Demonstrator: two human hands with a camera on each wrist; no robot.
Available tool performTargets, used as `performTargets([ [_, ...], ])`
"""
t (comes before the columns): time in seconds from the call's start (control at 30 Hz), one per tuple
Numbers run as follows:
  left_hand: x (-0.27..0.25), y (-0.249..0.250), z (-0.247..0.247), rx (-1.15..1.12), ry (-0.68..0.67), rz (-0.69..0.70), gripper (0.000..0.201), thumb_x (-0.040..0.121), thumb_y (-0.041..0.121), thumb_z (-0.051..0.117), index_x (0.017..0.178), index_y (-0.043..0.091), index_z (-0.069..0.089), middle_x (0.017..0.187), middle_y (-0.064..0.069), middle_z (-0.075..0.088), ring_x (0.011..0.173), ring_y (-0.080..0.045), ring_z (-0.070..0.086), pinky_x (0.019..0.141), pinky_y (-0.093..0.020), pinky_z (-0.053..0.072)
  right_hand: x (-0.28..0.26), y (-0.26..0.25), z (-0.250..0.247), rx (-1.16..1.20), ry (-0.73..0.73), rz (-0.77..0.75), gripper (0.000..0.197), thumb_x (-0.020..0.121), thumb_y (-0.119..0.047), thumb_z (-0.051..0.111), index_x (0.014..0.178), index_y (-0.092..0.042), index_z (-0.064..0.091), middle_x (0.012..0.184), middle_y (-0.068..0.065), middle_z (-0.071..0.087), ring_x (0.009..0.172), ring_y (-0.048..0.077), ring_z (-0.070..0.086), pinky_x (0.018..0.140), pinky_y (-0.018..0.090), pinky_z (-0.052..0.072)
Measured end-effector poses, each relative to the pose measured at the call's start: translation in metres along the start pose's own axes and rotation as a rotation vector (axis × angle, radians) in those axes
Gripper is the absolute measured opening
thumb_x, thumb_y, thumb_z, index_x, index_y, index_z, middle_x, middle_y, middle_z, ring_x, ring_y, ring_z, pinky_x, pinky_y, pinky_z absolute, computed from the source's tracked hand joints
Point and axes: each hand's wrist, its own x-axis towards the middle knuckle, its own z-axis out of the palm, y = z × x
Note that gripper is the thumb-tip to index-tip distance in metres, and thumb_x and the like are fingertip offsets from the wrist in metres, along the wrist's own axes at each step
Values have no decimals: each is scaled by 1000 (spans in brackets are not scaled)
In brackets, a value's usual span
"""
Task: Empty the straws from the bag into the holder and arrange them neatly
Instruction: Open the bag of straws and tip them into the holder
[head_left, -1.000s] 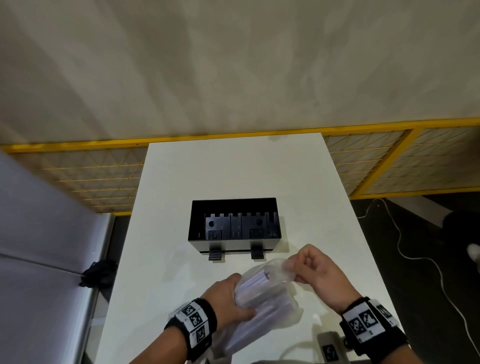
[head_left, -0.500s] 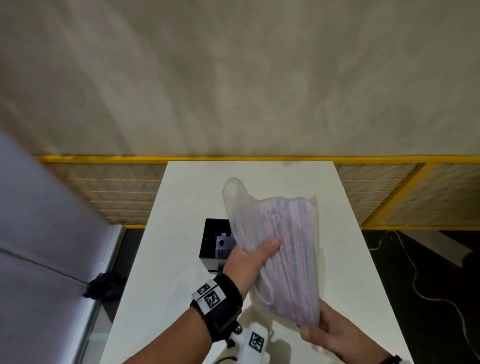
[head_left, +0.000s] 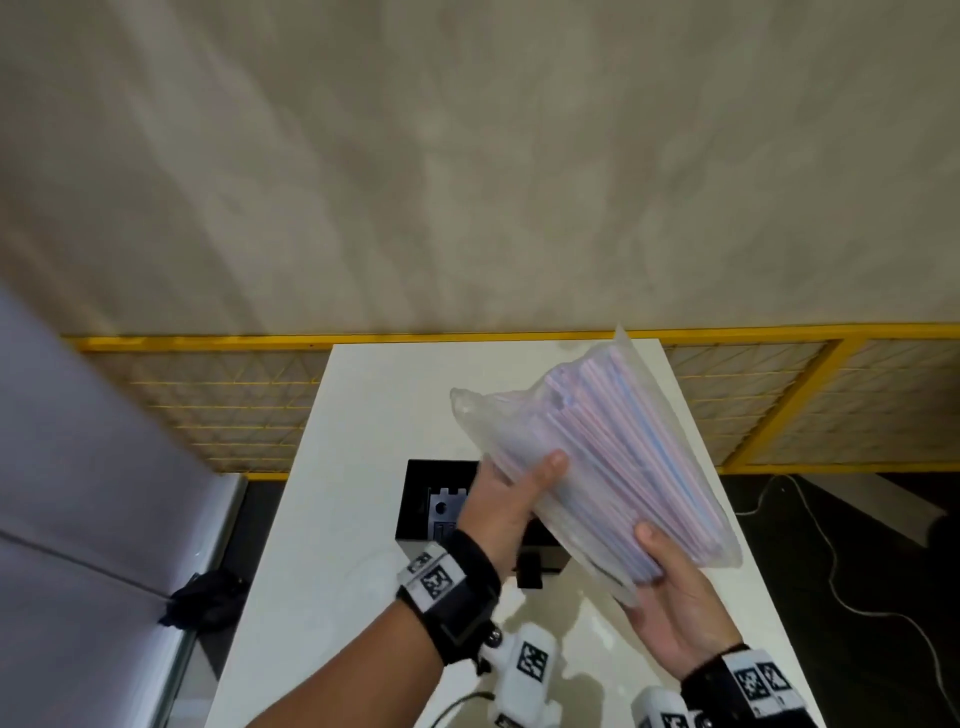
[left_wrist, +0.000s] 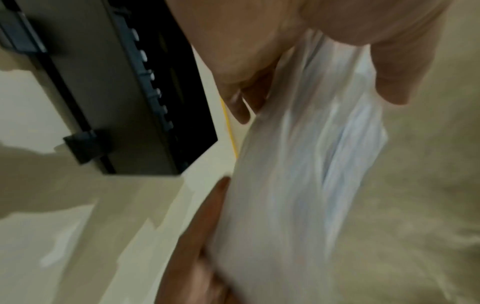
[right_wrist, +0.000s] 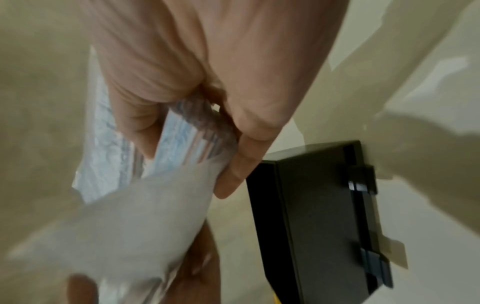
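A clear plastic bag (head_left: 613, 457) packed with pink, blue and white straws is held in the air above the black holder (head_left: 415, 499), slanting from upper left to lower right. My left hand (head_left: 511, 493) grips the bag's left side, thumb on top. My right hand (head_left: 670, 587) cups and grips its lower end from below. In the left wrist view the bag (left_wrist: 298, 164) hangs between thumb and fingers beside the holder (left_wrist: 124, 86). The right wrist view shows the straw ends (right_wrist: 192, 139) pinched in my right hand (right_wrist: 207, 115) next to the holder (right_wrist: 319, 216). The holder's right part is hidden.
The holder stands on a white table (head_left: 353, 519) that ends at a yellow mesh fence (head_left: 218, 410). A grey partition (head_left: 78, 493) runs along the left. A white cable (head_left: 872, 597) lies on the dark floor at the right.
The bag went from lying on the table to being lifted over the holder. Since half a second ago it has tilted, top swinging right, and my right hand has closed round its lower end.
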Motion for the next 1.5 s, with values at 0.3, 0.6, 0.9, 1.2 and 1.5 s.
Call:
performTargets([
  [0.3,47,47,-78,496,41,-183,95,53,45,99,136,31,53,128,-1,67,112,-19,69,104,-43,52,27,-31,-7,-242,65,-65,67,83,-2,81,144,-12,56,137,20,65,127,36,63,99,55,56],
  [0.6,54,25,-113,820,-27,-166,45,75,11,88,113,27,70,99,15,78,92,-1,72,83,-20,58,55,-58,38,-810,-7,-181,47,67,-3,91,107,-23,77,103,-6,80,100,12,75,78,15,56],
  [0.9,53,28,-112,892,86,-25,38,79,9,82,114,21,71,99,7,77,92,-4,72,80,-19,56,70,-63,63,-1060,-75,-294,40,88,-4,79,111,-36,69,100,-24,76,95,-11,69,78,4,48],
  [1.2,51,30,-118,917,190,24,32,81,12,82,99,35,68,88,22,72,83,13,67,65,0,46,82,-61,87,-1332,-69,-306,24,101,-2,60,121,-13,64,112,3,69,100,8,67,85,9,48],
  [1.5,41,22,-131,991,153,-119,25,70,21,89,81,34,71,72,34,69,70,16,64,58,0,43,81,-65,91,-1173,-181,-296,54,83,-9,81,131,-25,62,120,-10,73,115,4,67,102,27,53],
])
